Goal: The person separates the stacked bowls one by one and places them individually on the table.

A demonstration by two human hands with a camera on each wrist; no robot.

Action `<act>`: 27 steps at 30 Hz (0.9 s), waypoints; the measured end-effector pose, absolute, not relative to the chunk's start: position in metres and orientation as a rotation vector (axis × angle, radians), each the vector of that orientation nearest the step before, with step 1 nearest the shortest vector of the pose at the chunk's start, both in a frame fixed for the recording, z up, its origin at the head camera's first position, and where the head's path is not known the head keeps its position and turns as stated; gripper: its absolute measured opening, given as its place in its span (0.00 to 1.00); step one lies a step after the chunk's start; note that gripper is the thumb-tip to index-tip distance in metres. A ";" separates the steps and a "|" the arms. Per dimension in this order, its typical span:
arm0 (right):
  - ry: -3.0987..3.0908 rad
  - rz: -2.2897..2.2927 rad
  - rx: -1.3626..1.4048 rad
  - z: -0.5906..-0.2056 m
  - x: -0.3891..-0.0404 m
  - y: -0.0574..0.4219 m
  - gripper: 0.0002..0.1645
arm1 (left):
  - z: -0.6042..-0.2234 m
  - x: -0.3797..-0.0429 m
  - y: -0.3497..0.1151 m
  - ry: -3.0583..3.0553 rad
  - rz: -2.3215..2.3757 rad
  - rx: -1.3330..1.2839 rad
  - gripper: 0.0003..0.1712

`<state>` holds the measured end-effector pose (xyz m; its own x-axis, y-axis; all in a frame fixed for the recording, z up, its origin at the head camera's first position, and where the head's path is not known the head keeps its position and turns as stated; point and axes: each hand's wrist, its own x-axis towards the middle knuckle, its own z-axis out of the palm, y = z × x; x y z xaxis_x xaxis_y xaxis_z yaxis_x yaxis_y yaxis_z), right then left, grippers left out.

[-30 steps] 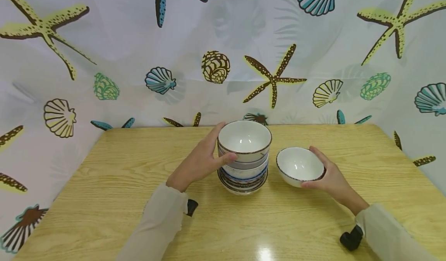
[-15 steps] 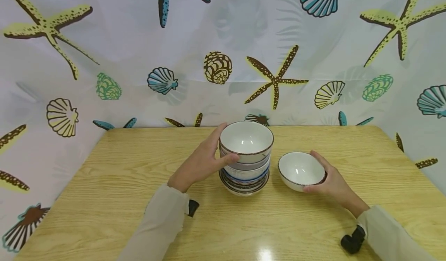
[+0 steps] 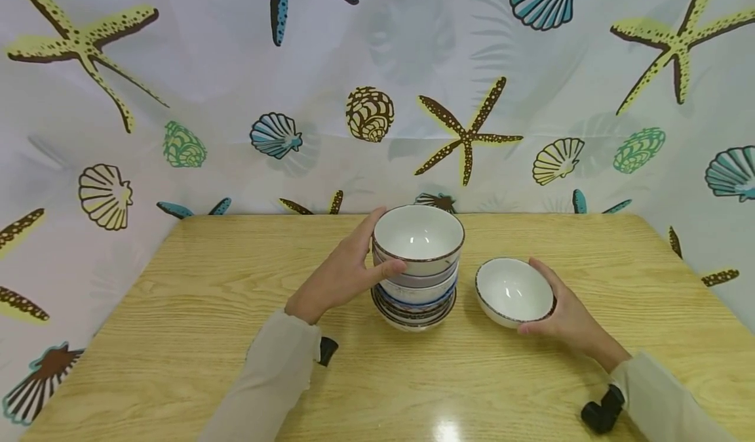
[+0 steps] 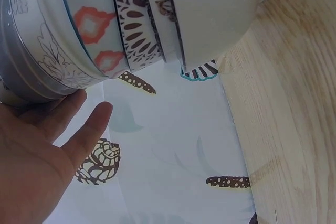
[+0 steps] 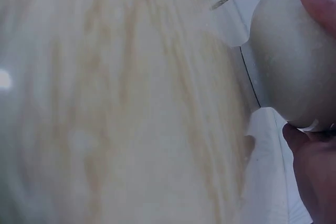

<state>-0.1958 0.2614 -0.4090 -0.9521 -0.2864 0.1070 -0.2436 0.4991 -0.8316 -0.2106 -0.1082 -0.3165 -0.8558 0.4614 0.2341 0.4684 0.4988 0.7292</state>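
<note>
A stack of several bowls (image 3: 415, 294) with mixed patterned sides and dark or blue rims stands in the middle of the table. My left hand (image 3: 342, 271) grips its upper part from the left, the thumb across the front of the white top bowl (image 3: 419, 232) and the fingers round the far side. In the left wrist view, fingers (image 4: 89, 132) show beside the upper bowls. Just right of the stack, my right hand (image 3: 569, 314) holds a single white bowl (image 3: 513, 291) with a dark rim by its right side. That bowl's plain pale outside (image 5: 289, 51) shows in the right wrist view.
Under everything lies a light wood-grain table (image 3: 224, 284). Behind it hangs a white cloth (image 3: 330, 48) printed with shells and starfish, also running along both sides. Black devices (image 3: 603, 410) sit at both wrists, by the sleeves.
My right hand has brought the single bowl slightly nearer and a little to the right. The left hand and the stack stay where they were; the head view has shifted slightly.
</note>
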 end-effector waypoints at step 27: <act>2.555 -1.562 -0.542 -0.410 -0.192 0.259 0.71 | -0.325 -0.214 -0.108 -2.692 -1.447 -0.806 0.69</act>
<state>-0.1917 0.2591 -0.4097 -0.9320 -0.3485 0.1000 -0.2479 0.4114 -0.8771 -0.2142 -0.1075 -0.3249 -0.8699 0.4428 0.2175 0.4257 0.4510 0.7845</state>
